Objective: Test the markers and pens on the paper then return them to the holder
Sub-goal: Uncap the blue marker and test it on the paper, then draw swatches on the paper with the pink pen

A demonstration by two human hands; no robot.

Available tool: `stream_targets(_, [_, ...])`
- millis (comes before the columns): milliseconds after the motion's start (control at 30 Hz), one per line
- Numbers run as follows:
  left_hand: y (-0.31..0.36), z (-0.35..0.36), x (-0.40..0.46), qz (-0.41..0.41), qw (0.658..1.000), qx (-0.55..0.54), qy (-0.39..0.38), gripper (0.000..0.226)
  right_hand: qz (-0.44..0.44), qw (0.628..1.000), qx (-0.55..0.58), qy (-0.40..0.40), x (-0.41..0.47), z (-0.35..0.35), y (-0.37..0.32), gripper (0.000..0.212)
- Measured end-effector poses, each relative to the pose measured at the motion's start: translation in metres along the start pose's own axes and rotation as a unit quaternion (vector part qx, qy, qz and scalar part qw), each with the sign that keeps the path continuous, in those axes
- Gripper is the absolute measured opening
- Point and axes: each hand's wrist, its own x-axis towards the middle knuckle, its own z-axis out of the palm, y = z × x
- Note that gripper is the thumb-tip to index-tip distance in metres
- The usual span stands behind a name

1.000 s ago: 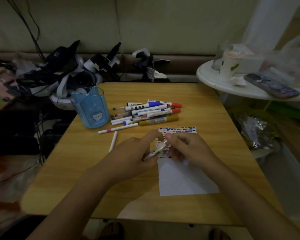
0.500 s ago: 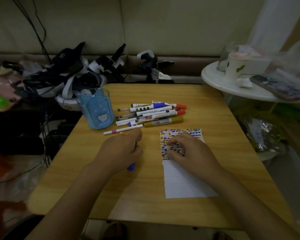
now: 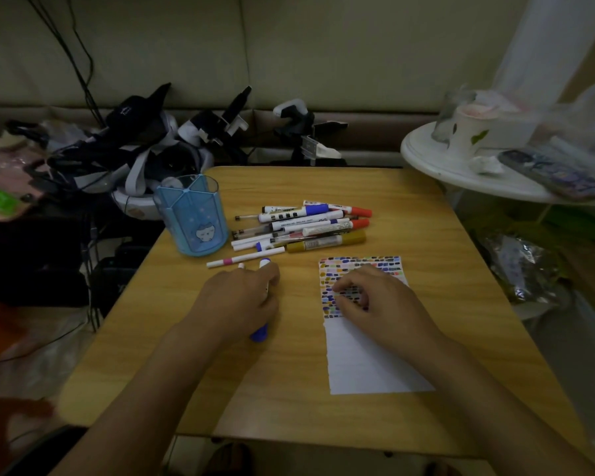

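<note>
The left hand, in the middle of the frame, is curled around a blue-capped marker and holds it low over the bench; a blue end shows below the palm and another blue tip above the fingers. The right hand rests on the paper with its fingers curled. Whether it pinches something small I cannot tell, because the fingers hide it.

The paper lies at the centre right. Its upper part is full of small coloured test marks, and its lower part is blank. The holder, a blue transparent cup with a little cartoon face, stands at the upper left of the bench, and from here it seems to have no pens inside. The pile of markers and pens lies just to its right, and a thin white pen with a pink band lies apart, between the pile and the left hand.

I judge that the testing step is in hand, or just finished for this marker. The next move probably calls for carrying the marker up and left to the holder and dropping it in upright, or for making a mark first if it is not yet tested.

The marker barrels have printed labels, but the writing is too small and dark to read.
</note>
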Motion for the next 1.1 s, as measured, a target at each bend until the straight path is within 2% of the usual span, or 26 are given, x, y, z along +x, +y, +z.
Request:
stream_targets(200, [-0.004, 0.000, 0.003, -0.005, 1.000, -0.011, 0.000, 0.033, -0.001, 1.000, 0.011, -0.002, -0.001, -0.003, 0.000, 0.017])
stream_targets(333, [-0.010, -0.004, 0.006, -0.027, 0.995, -0.080, 0.049, 0.026, 0.005, 1.000, 0.008, 0.003, -0.003, -0.004, 0.001, 0.017])
stream_targets(400, [-0.019, -0.008, 0.008, -0.050, 0.988, -0.107, 0.097, 0.024, 0.006, 1.000, 0.006, 0.006, -0.003, -0.005, 0.001, 0.016])
stream_targets(467, [-0.033, -0.009, 0.010, -0.063, 0.982, -0.108, 0.140, 0.024, 0.006, 1.000, 0.011, 0.006, -0.004, -0.007, 0.001, 0.015])
stream_targets(567, [-0.056, -0.006, 0.012, -0.075, 0.978, -0.103, 0.165, 0.026, 0.005, 1.000, 0.012, 0.006, -0.006, -0.011, 0.001, 0.015])
stream_targets(733, [-0.069, -0.001, 0.014, -0.092, 0.981, -0.081, 0.152, 0.029, 0.007, 1.000, 0.009, 0.010, -0.007, -0.012, 0.005, 0.016])
stream_targets(900, [-0.069, 0.002, 0.017, -0.099, 0.985, -0.075, 0.117, 0.023, 0.005, 1.000, 0.008, 0.015, -0.008, -0.014, 0.005, 0.017])
stream_targets(1100, [-0.067, 0.003, 0.020, -0.098, 0.983, -0.084, 0.128, 0.018, 0.014, 1.000, 0.005, 0.007, -0.010, -0.012, 0.007, 0.017])
